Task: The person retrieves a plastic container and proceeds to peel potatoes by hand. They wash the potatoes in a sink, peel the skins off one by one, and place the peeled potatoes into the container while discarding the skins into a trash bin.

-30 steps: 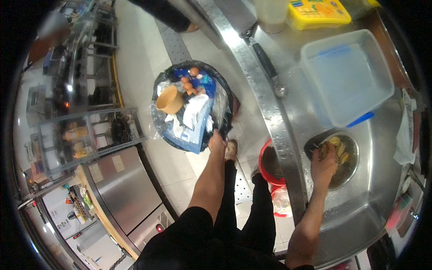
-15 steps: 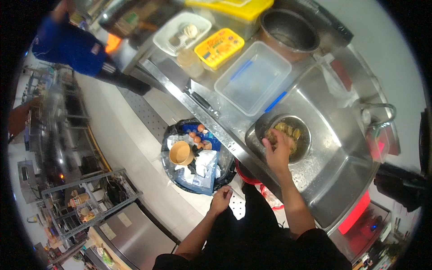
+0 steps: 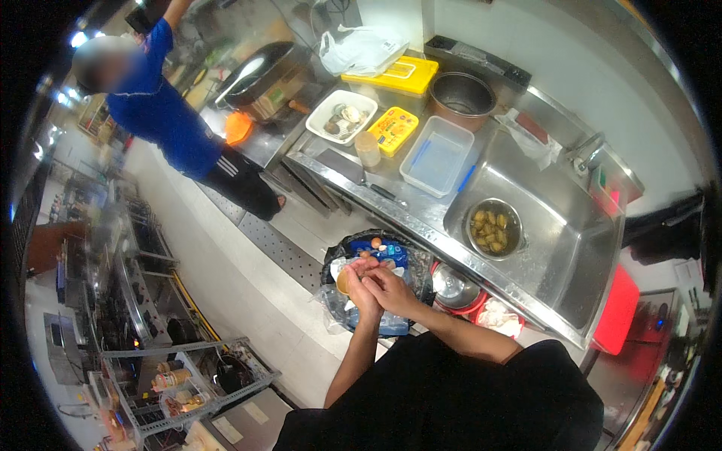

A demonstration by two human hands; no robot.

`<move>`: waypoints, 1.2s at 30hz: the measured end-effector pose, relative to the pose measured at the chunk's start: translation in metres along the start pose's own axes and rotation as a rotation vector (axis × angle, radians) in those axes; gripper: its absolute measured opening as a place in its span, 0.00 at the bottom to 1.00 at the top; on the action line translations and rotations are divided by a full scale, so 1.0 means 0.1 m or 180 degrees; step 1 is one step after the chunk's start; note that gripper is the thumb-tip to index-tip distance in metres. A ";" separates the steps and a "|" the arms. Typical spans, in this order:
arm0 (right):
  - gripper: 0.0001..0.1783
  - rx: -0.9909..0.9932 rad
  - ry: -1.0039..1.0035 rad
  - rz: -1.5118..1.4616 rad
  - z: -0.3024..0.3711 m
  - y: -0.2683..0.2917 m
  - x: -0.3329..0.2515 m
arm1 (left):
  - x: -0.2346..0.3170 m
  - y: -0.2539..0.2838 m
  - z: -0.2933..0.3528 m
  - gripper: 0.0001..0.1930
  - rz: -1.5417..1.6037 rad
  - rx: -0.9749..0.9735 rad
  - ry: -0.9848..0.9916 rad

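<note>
My left hand (image 3: 362,295) is cupped over the lined waste bin (image 3: 327,297), its fingertips pointing away from me. My right hand (image 3: 391,292) rests against it, its fingers closed over the left palm. Whatever lies between them is too small and covered to make out. To their right, a round metal bowl (image 3: 518,239) stands in the steel sink (image 3: 560,252), with several brownish-yellow pieces (image 3: 490,225), possibly shellfish, in water. Eggshells (image 3: 376,243), white paper and a blue packet show in the bin around my hands.
On the counter are a cleaver (image 3: 342,164), a clear tub (image 3: 438,156), a yellow-lidded tub (image 3: 394,130), a white container of shells (image 3: 359,116) and a dark pot (image 3: 463,98). Below stand red containers (image 3: 499,317). A person in blue (image 3: 162,113) works at the far left.
My right hand has left the bowl in the sink and moved left to meet my left hand above the bin. My view has shifted, bringing more of the person in blue into sight.
</note>
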State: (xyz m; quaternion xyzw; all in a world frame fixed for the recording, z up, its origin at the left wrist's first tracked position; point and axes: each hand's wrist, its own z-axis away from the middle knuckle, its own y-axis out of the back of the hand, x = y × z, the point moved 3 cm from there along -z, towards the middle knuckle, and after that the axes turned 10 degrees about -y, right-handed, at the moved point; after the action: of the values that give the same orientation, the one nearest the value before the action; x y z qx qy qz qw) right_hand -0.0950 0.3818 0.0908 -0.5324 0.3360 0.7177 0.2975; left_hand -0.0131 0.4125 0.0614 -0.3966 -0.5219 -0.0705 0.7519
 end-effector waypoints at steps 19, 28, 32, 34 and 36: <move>0.27 0.0772 0.0257 0.0379 -0.02 -0.23 -0.13 | 0.44 -0.12 0.16 0.30 -0.0022 -0.0146 -0.0232; 0.25 0.0026 0.0282 0.0122 0.04 -0.08 -0.27 | 0.17 0.03 0.20 0.21 -0.1802 0.0051 -0.1471; 0.27 -0.0163 0.0317 -0.0064 -0.06 -0.12 -0.08 | 0.18 -0.08 0.32 0.18 -0.1783 0.0239 -0.1408; 0.27 -0.0271 0.0195 -0.0222 -0.03 -0.12 -0.10 | 0.16 0.00 0.33 0.17 -0.1962 0.0236 -0.1358; 0.28 -0.0385 -0.0153 -0.0409 -0.02 -0.17 -0.03 | 0.16 0.06 0.33 0.16 -0.1953 0.0142 -0.1507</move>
State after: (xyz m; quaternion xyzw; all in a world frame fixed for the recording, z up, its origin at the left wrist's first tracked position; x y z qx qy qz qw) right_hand -0.0796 0.3900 0.0904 -0.5525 0.2499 0.7287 0.3182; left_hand -0.0274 0.4434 0.0764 -0.2109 -0.7768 -0.1872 0.5631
